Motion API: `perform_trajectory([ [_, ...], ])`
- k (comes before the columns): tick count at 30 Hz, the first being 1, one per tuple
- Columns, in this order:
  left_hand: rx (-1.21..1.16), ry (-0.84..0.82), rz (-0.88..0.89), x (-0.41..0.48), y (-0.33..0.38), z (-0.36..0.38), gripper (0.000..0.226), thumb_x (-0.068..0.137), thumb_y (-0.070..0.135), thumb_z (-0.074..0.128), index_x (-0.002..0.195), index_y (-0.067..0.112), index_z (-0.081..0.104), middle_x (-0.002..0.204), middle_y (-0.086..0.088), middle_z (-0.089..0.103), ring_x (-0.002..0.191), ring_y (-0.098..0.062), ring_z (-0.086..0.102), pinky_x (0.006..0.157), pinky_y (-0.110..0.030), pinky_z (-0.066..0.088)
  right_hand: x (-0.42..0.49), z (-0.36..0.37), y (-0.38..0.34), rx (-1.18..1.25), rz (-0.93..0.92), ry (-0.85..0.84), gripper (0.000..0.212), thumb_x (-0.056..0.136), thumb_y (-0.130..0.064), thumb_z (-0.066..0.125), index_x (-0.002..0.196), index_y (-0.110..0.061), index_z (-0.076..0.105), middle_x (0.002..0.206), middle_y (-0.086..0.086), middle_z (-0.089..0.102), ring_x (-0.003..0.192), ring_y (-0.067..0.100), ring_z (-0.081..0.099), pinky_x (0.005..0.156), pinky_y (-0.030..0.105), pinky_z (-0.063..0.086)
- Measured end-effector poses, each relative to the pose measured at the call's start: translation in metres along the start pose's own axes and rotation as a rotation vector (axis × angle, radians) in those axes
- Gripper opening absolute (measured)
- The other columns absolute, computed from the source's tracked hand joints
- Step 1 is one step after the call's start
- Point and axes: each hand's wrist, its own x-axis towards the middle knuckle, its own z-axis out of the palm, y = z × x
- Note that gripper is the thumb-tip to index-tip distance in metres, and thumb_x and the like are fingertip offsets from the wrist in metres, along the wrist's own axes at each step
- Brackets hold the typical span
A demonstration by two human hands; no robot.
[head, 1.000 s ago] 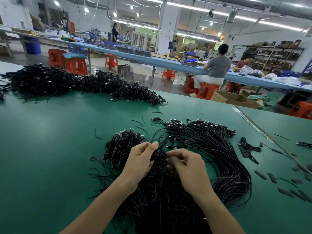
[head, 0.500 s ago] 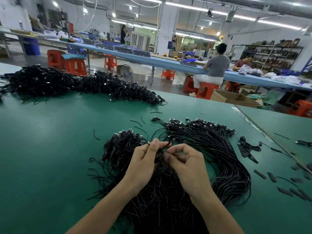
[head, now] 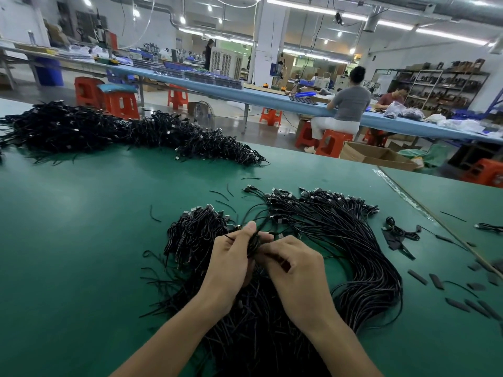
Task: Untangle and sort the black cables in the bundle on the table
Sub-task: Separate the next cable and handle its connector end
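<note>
Green bench (head: 68,254), 6 o'clock: strands of cable bundle (head: 353,240) are pinched by left hand (head: 231,262) and right hand (head: 296,270); fingertips partly obscured.

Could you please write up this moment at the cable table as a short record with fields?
Surface: green table top
Work item: bundle of thin black cables, fanned out before the person
Left: the left hand pinches strands of the bundle
Right: the right hand curls round the same strands
Far edge: long heap of black cables
Scraps: short flat black strips lying loose, right
</note>
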Motion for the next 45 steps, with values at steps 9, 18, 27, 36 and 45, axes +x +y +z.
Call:
perform_trajectory([
  [9, 0.074, -0.002, -0.107, 0.003, 0.0, -0.003, 0.067, 0.104, 0.045, 0.04, 0.046, 0.016, 0.056, 0.042, 0.002, 0.035, 0.034, -0.011, 0.026, 0.036, -0.02, 0.024, -0.003, -0.005, -0.003, -0.542, -0.488, -0.04, 0.005, 0.088, -0.01, 0.07, 0.085, -0.013, 0.07, 0.085, -0.003, 0.061, 0.077, 0.015, 0.055, 0.071, 0.031, 0.054],
  [18, 0.226, -0.298, -0.431, 0.002, 0.009, -0.011, 0.055, 0.103, 0.042, 0.048, 0.052, 0.022, 0.04, 0.047, 0.003, 0.03, 0.04, -0.01, 0.02, 0.043, -0.017, 0.014, 0.008, -0.024, -0.002, -0.591, -0.641, -0.199, 0.006, 0.086, -0.015, 0.074, 0.086, -0.019, 0.069, 0.104, -0.003, 0.068, 0.101, 0.018, 0.063, 0.083, 0.033, 0.05],
  [27, 0.281, -0.473, -0.429, 0.001, 0.007, -0.017, 0.061, 0.088, 0.078, 0.041, 0.054, 0.027, 0.044, 0.055, 0.009, 0.032, 0.045, -0.01, 0.021, 0.041, -0.021, 0.018, 0.006, -0.024, 0.0, -0.202, -0.025, -0.288, 0.005, 0.086, -0.025, 0.071, 0.081, -0.027, 0.071, 0.077, -0.012, 0.062, 0.077, 0.006, 0.057, 0.075, 0.033, 0.049],
  [36, 0.505, -0.871, -0.291, 0.001, 0.013, -0.023, 0.015, 0.086, 0.005, 0.074, 0.088, 0.017, 0.064, 0.066, 0.013, 0.055, 0.059, -0.005, 0.049, 0.056, -0.018, 0.037, 0.011, -0.031, -0.002, -0.184, 0.2, -0.394, 0.019, 0.074, -0.036, 0.08, 0.089, -0.034, 0.068, 0.075, -0.013, 0.068, 0.074, 0.002, 0.063, 0.07, 0.029, 0.056],
  [45, 0.667, -0.786, -0.201, 0.002, 0.011, -0.014, 0.011, 0.095, 0.005, 0.06, 0.086, 0.0, 0.058, 0.07, -0.008, 0.038, 0.06, -0.015, 0.034, 0.058, -0.031, 0.025, 0.008, -0.024, -0.011, -0.461, 0.076, -0.312, 0.013, 0.086, -0.041, 0.07, 0.091, -0.03, 0.074, 0.087, -0.013, 0.066, 0.083, 0.008, 0.061, 0.074, 0.026, 0.05],
])
